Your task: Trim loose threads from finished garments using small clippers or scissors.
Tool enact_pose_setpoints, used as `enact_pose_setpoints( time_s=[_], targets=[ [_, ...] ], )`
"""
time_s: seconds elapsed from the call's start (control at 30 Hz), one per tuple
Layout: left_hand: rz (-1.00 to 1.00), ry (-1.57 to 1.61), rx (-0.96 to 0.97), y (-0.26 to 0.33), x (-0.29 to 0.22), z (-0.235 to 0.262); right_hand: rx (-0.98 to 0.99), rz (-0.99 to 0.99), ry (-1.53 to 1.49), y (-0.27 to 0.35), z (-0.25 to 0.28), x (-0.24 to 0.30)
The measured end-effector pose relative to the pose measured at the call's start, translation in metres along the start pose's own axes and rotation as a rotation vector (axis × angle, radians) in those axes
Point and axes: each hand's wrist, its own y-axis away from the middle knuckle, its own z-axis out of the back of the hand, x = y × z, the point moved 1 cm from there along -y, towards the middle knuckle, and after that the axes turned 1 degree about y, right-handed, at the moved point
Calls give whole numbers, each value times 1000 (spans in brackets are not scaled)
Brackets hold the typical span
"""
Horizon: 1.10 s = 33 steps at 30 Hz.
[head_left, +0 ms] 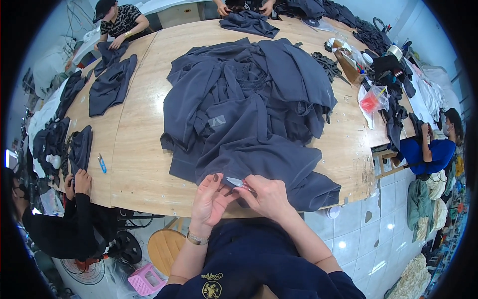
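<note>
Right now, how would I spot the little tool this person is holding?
Start at the big wooden table and the heap of dark garments on it. At its near edge two hands meet; the right hand grips small thread snips beside the left hand. Their silver blades and red handle stand out against the grey cloth.

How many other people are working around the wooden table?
4: one in a black cap at far left, one's hands at the far end, one in blue at right, one in black at near left. Others may be hidden.
</note>
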Motion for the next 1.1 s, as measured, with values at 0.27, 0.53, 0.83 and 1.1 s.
enact_pose_setpoints(
  time_s=[0.27, 0.53, 0.83, 1.1],
  targets=[
    [-17, -86, 7, 0, 3, 4, 14, 95, 172, -5, 2, 3],
    [-34, -80, -9, 1, 5, -6, -107, -21, 37, -3, -4, -4],
    [-124, -199, 108, 4, 22, -13, -203, -80, -363, 1, -22, -13],
    [-759, -1651, -211, -5, 6, -20, -144, -516, -1057, 0, -16, -26]
  ],
)
